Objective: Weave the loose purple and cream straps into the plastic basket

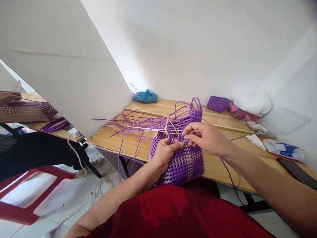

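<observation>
A purple and beige woven basket [184, 163] rests tilted against the table's front edge, close to my body. Long loose purple strips [138, 124] fan out from its top edge to the left across the table. My left hand [166, 150] grips the basket's upper rim, thumb pressed down beside a bundle of strips. Just right of it, my right hand [199, 136] is closed in a pinch at the rim, with a purple strip at its fingertips. Exactly how the strip passes through the weave is hidden by the fingers.
On the wooden table [220, 168] lie a blue tied bag [145, 96], a small purple woven piece [218, 103], a white bag [254, 103], plastic packets [283, 148] and a black phone [297, 172]. Left of a white partition [74, 76], another person's hand [10, 97] touches a woven basket.
</observation>
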Demonstrator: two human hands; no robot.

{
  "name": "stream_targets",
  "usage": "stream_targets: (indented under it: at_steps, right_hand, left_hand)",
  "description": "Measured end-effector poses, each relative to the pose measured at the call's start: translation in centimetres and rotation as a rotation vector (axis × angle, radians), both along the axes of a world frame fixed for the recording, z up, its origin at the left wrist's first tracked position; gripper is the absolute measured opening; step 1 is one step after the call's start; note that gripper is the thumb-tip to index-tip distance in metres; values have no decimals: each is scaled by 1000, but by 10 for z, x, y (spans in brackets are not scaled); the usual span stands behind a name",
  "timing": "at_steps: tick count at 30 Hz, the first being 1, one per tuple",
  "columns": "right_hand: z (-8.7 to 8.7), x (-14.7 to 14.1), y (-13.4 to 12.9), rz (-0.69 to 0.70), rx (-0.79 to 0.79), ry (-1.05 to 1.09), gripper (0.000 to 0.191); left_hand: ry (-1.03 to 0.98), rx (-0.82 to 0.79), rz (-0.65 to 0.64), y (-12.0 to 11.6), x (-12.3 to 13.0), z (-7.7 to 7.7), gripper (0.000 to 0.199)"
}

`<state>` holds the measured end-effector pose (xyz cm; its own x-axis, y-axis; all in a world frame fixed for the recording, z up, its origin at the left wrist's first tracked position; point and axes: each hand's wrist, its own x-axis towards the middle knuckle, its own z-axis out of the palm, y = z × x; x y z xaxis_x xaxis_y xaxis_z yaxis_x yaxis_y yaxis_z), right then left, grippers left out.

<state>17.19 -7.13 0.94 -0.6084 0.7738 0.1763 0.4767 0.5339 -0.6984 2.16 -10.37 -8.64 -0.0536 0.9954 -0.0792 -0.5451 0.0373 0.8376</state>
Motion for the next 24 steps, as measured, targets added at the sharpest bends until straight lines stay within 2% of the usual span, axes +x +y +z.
stream_targets:
  at_steps: [5,9,13,18,20,22,24]
  right_hand:
    - [9,-6,1,-38,71,-215,13]
    - [15,-16,-3,-63,240,-343,24]
    - [11,-27,-8,56,436,-438,23]
    - [3,-37,-16,18,630,-595,16]
    - [4,-41,-20,24,693,-574,14]
    - [11,-45,-22,65,600,-484,15]
    - [27,-46,-24,126,337,-357,21]
  left_hand:
    - [26,26,17,0,0,-2,33]
    - [45,37,23,0,1,0,32]
    - [-5,64,4,1,2,-1,33]
    - [-24,101,-9,2,3,-5,30]
    - [-4,120,14,1,3,-6,26]
    - [32,142,54,1,2,-7,23]
    - [53,143,61,2,2,-7,22]
